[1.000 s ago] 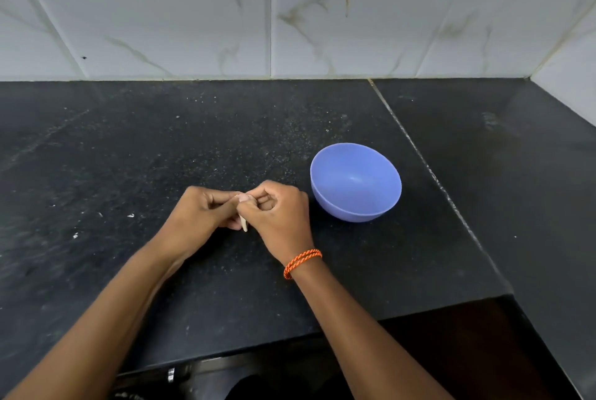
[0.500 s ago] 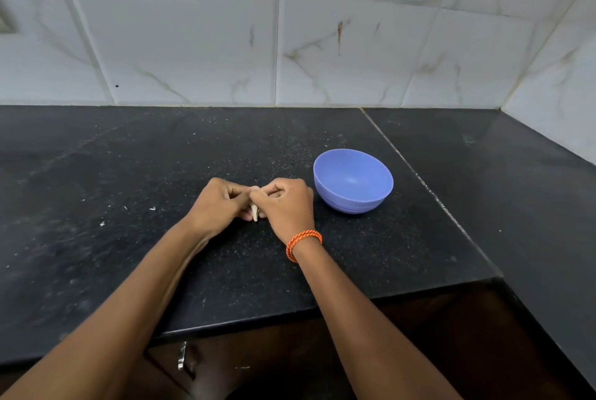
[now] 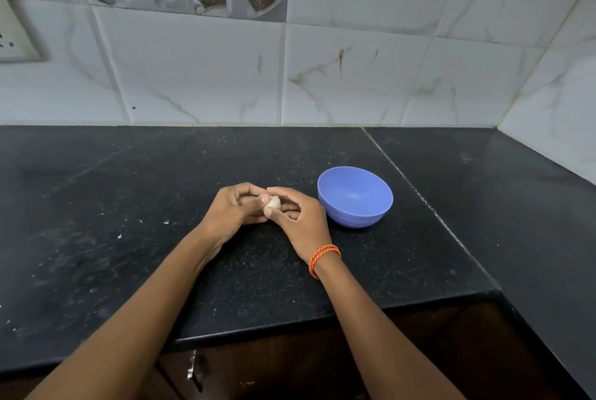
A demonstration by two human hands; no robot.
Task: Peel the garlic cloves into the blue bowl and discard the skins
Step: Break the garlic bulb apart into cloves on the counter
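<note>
Head view: garlic clove (image 3: 273, 203), pale cream, pinched between left hand (image 3: 233, 210) and right hand (image 3: 298, 219), fingers curled on it, above desk (image 3: 129, 193) mid-front. Blue bowl (image 3: 354, 195) just right, toward right edge.

one head-worn view, forward and down

a single wide-angle camera sits on the person's head, facing forward and down over the black speckled stone desk (image 3: 129, 270) toward the white marbled tile wall (image 3: 200, 77). both forearms reach in from the bottom edge, close below.
</note>
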